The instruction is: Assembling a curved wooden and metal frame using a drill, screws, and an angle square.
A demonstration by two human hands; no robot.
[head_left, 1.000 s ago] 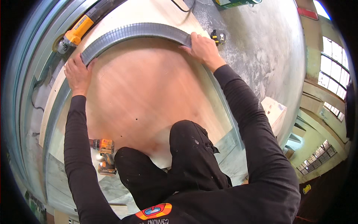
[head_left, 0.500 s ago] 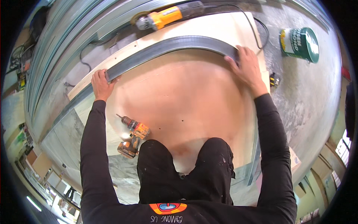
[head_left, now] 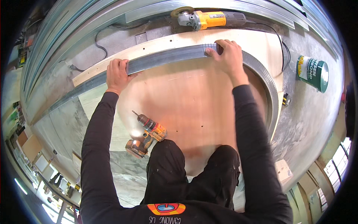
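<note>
A kneeling person's left hand (head_left: 118,75) and right hand (head_left: 226,56) clamp down on a curved metal track (head_left: 167,58) lying along the edge of a plywood sheet (head_left: 186,100) on the floor, cordless drill (head_left: 146,133) beside the knees, angle grinder (head_left: 209,18) beyond.

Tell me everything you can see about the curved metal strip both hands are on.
The curved metal strip is a long, thin, grey band, shiny like galvanised steel. It lies on the plywood board, following its far edge and bending down round the right side. The left hand grips it near its left part; the right hand presses on it further right. Fine ribbing shows beside the right hand.
</note>
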